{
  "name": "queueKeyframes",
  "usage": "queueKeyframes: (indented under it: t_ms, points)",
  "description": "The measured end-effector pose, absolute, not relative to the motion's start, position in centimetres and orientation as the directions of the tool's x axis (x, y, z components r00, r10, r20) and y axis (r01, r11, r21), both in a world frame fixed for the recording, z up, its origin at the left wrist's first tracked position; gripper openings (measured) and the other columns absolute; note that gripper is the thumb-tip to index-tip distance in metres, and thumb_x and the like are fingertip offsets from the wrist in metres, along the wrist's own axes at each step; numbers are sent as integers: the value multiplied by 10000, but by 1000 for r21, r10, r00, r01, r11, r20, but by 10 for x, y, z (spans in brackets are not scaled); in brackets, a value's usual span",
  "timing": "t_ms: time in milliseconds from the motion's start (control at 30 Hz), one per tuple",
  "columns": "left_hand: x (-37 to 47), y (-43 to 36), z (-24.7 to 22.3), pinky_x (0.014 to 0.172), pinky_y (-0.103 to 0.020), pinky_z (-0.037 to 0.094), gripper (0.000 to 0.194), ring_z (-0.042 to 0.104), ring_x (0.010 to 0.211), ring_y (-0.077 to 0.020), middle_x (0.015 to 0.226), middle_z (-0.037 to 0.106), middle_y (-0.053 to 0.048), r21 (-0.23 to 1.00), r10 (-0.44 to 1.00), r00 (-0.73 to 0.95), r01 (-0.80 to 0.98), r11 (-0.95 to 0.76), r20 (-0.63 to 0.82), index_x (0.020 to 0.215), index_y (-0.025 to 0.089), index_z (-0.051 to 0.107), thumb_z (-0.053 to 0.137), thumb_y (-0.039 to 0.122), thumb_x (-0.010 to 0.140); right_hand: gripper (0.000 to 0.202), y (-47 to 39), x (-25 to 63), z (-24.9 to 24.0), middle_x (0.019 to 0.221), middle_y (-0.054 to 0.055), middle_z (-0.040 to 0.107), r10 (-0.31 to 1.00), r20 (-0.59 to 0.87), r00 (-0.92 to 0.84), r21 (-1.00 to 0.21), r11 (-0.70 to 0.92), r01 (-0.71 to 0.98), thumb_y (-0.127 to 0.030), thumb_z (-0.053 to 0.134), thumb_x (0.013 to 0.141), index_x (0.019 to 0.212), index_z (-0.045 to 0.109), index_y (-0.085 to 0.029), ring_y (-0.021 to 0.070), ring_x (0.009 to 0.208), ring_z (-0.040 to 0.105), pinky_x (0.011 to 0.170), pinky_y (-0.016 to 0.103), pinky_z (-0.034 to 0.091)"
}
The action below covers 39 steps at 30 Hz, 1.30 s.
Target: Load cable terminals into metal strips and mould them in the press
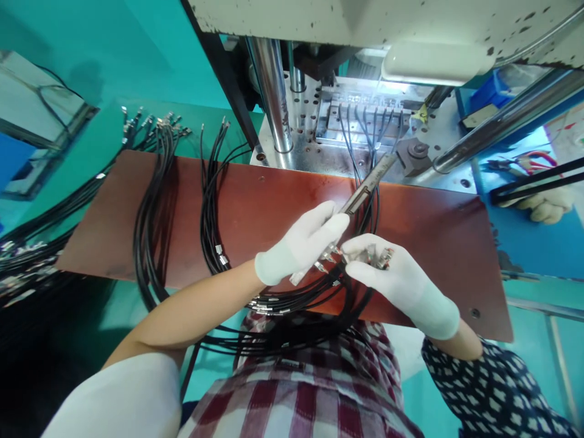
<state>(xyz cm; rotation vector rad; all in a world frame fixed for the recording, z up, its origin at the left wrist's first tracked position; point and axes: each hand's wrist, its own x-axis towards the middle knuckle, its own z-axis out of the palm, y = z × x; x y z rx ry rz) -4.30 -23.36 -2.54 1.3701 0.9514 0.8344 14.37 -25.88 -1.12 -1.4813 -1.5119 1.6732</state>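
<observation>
On the brown board's left, looped black cables are lying unheld. The left hand is gripping a metal bar, connectors near its lower end; beyond, several thin leads are already sitting in the fixture, while the right hand is clutching more connectors.

Long gray metal bar slants, tip past brown board's back edge. Sm. shiny metal ends bunched b/w edges. Blk wires loop over front edge.

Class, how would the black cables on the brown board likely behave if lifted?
The black cables would probably bend yet spring back somewhat, judging by their smooth, wide curves. Their metal ends might snag, since many lie bunched together.
</observation>
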Motion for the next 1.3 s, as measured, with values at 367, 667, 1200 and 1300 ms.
queueKeyframes:
  t_ms: [367,667,1200,1300]
  points:
    - [-48,-225,-23,457,-196,354,405,421,510,-57,663,498,27,986,909,399,-54,159,-125,785,172,472,451,509,1008,201,-282,179,-9,835,-7,681,872,-430,-235,-855,-310,416,-384,745,812,880,690,-204,133,734,575,711,259,464]
    - [-48,-224,-24,452,-178,378,421,435,515,-56,651,480,35,990,890,434,30,141,-140,800,171,472,453,542,998,463,-292,201,-11,560,41,642,773,-242,-587,-917,-380,-122,-617,586,904,687,680,-219,125,464,491,455,268,322]
    - [-44,-227,-36,562,-229,373,419,461,620,-91,705,517,24,990,801,591,-25,138,-97,810,172,463,429,540,1007,290,-253,132,-10,623,-9,573,904,-305,-299,-945,-249,213,-346,667,845,635,584,-165,116,627,501,613,249,405]
    - [-44,-230,-32,612,-254,345,392,393,643,-97,710,431,38,987,827,558,155,-26,-66,798,181,422,421,507,1014,255,-253,133,-14,631,-18,572,901,-298,-314,-937,-213,278,-328,638,860,668,583,-170,105,602,476,566,242,382]
